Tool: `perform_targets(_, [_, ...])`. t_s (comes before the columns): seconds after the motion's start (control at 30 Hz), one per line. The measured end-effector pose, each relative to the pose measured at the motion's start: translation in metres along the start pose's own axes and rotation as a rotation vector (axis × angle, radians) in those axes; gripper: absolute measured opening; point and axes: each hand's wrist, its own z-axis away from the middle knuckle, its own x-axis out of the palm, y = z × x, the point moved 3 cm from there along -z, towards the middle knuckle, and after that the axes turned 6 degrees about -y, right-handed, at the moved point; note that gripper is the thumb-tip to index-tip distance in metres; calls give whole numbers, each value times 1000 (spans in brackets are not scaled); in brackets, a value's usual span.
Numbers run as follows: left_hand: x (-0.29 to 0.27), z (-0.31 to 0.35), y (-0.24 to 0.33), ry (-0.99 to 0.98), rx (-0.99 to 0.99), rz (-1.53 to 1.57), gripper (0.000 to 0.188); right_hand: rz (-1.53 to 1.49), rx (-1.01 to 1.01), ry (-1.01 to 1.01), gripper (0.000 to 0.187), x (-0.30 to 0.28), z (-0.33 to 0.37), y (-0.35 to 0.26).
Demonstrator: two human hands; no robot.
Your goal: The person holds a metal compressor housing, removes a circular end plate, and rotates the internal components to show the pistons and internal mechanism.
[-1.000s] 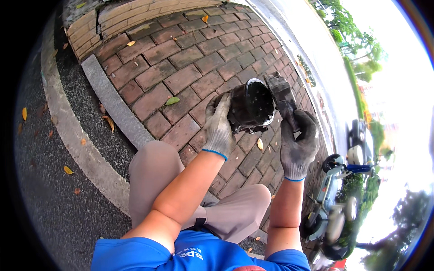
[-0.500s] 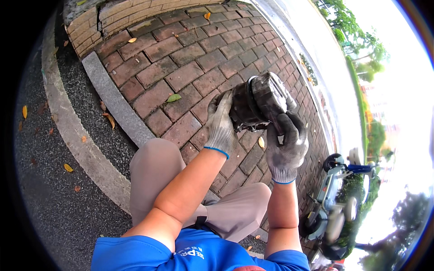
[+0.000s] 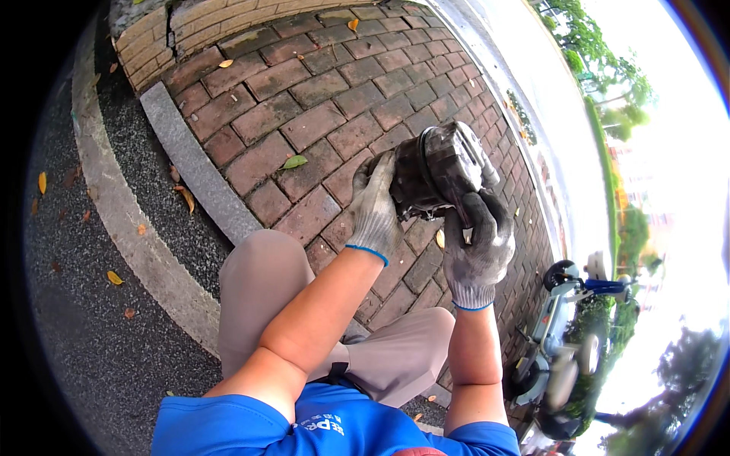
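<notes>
A grimy black cylindrical housing (image 3: 417, 171) is held up in front of me over the brick paving, tilted toward the right. A raised ring runs round its middle, and its right end is greyer, with shiny patches. My left hand (image 3: 374, 194), in a dirty grey-white knit glove, is closed round the left side of the housing; its fingers are partly hidden behind it. At the lower right edge, my gloved right hand (image 3: 480, 243) has its fingers curled with thumb and forefinger close together. Something thin and dark shows between them, too small to name.
Red-brown brick paving (image 3: 304, 125) lies below, with a green leaf (image 3: 293, 162) and yellow leaves on it. A grey stone kerb (image 3: 194, 159) and dark asphalt (image 3: 99, 334) run along the left. A low tan brick wall (image 3: 220, 30) stands at the back, and a parked scooter (image 3: 559, 319) at the right.
My right hand has shifted slightly left and down along the housing's lower edge. The housing has moved slightly right in my left hand's grip.
</notes>
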Motion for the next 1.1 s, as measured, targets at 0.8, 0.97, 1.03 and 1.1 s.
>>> perform_targets(0.8, [3,3,4,-60,-65,-116,38,-419,-16,-138,37,-35,-19,3])
perform_targets(0.97, [14,10,-2,-109,-183,-123,50,-696,471,-93,31,-79,-45,44])
perform_targets(1.03, [13,9,-4,-171,-182,-129,57,-659,409,-221,38,-80,-69,64])
perform_targets(1.1, [9,4,-2,-289,-164,-147,55,-458,310,-421,50,-66,-96,68])
